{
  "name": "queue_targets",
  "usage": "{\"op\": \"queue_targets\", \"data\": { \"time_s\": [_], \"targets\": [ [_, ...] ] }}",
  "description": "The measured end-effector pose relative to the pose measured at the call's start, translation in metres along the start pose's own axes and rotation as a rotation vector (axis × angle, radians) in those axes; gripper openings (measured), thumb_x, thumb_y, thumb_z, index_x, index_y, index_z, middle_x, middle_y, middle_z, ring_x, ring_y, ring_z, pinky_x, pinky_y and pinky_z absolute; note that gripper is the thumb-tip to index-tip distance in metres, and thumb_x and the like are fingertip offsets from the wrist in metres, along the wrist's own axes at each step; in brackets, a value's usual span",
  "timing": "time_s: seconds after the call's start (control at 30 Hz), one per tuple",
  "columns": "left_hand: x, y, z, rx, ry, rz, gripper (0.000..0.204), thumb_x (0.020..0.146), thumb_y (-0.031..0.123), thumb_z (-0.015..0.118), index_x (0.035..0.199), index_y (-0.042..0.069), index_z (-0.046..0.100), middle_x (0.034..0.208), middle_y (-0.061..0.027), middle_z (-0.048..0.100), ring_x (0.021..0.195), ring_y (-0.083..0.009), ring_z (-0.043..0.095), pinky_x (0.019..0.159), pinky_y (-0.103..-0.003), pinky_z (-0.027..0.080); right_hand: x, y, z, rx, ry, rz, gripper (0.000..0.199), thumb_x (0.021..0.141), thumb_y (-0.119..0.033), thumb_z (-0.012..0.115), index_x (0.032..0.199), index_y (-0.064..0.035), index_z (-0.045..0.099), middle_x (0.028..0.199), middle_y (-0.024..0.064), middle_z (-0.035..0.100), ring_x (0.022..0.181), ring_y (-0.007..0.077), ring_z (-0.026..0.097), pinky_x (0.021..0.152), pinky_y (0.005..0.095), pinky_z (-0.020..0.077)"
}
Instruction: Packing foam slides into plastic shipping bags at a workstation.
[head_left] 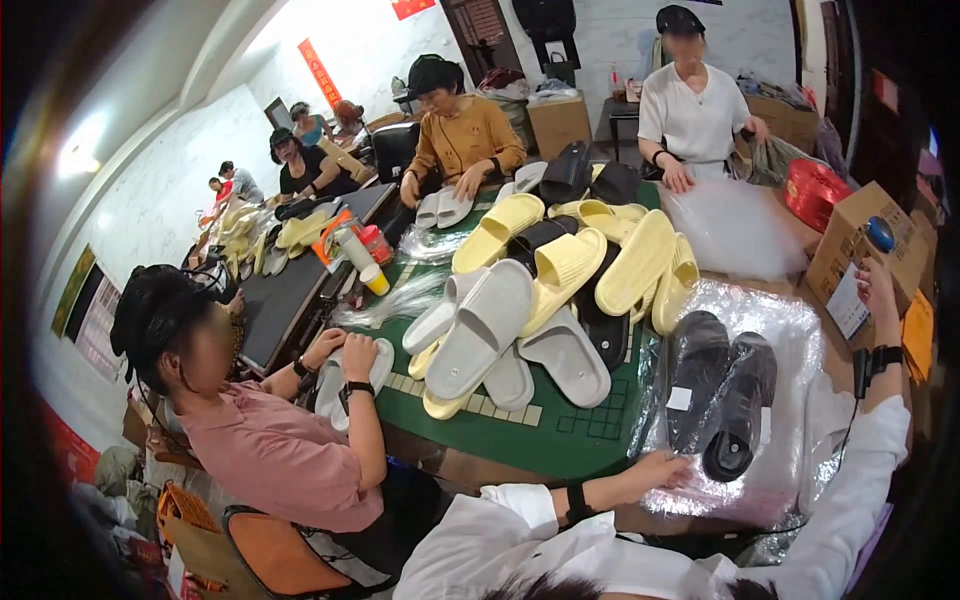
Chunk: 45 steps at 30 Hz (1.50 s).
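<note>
In front of me, a pair of black slide slippers [728,390] lies side by side on a stack of clear plastic bags [790,345]. White labels show on them, and glossy film covers them. My left hand [655,477] is closed at the near left edge of the film, its fingertips on the plastic. At the far right, my right hand [877,290] is raised beside an open cardboard box [865,245]. Its fingers are closed just under a round blue object [880,234], which it seems to hold; the exact kind is unclear.
A heap of grey slippers [480,325] and yellow slippers [570,270] covers the green cutting mat [500,450]. Behind lie clear sheets [730,225] and a red ribbon roll [815,190]. A co-worker in pink [270,440] handles grey slippers at left; others work across the table.
</note>
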<state>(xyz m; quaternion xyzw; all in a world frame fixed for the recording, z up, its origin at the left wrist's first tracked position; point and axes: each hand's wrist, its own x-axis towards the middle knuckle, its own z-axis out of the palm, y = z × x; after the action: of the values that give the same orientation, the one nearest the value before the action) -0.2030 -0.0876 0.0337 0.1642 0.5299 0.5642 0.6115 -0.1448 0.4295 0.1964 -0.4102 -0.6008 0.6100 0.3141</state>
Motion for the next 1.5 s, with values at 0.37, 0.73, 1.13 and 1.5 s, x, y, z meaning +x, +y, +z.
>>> {"op": "queue_targets", "data": {
  "time_s": [0.37, 0.73, 1.13, 1.5],
  "targets": [
    [0.006, 0.001, 0.006, 0.17, -0.077, 0.008, 0.05, 0.093, 0.045, 0.047, 0.101, -0.002, 0.063, 0.089, -0.0088, 0.065, 0.075, -0.0132, 0.058, 0.067, -0.026, 0.047, -0.064, -0.01, 0.017, -0.055, 0.052, -0.042, 0.076, 0.082, -0.029, 0.057, 0.144, -0.0159, 0.015, 0.076, 0.0042, 0.056, 0.057, 0.0109, 0.045, 0.053, 0.0241, 0.0409],
    [0.004, 0.008, 0.011, -0.16, -0.036, -0.055, 0.054, 0.094, 0.045, 0.045, 0.113, -0.006, 0.053, 0.105, -0.0139, 0.062, 0.087, -0.019, 0.061, 0.079, -0.029, 0.049, -0.305, 0.013, 0.076, -0.687, -1.163, -0.278, 0.03, 0.09, -0.027, 0.057, 0.112, -0.0059, 0.059, 0.091, 0.0087, 0.066, 0.08, 0.0174, 0.062, 0.073, 0.0307, 0.0491],
    [-0.021, 0.047, 0.035, -0.286, -0.203, -0.003, 0.028, 0.095, 0.018, 0.048, 0.111, -0.006, 0.052, 0.123, -0.0187, 0.054, 0.109, -0.0291, 0.057, 0.089, -0.032, 0.05, -0.353, 0.098, 0.076, -0.892, -0.568, -0.722, 0.037, 0.078, -0.019, 0.063, 0.111, -0.0047, 0.056, 0.104, 0.0132, 0.06, 0.096, 0.031, 0.058, 0.08, 0.04, 0.047],
    [-0.034, 0.05, 0.034, -0.266, -0.294, 0.015, 0.025, 0.093, 0.015, 0.051, 0.113, 0.001, 0.055, 0.115, -0.0089, 0.059, 0.095, -0.0174, 0.061, 0.083, -0.029, 0.05, -0.379, 0.067, 0.087, -1.404, -0.337, -1.26, 0.086, 0.063, -0.039, 0.072, 0.139, -0.0285, 0.035, 0.145, 0.0171, 0.026, 0.135, 0.0347, 0.023, 0.104, 0.0611, 0.0178]
  ]
}}
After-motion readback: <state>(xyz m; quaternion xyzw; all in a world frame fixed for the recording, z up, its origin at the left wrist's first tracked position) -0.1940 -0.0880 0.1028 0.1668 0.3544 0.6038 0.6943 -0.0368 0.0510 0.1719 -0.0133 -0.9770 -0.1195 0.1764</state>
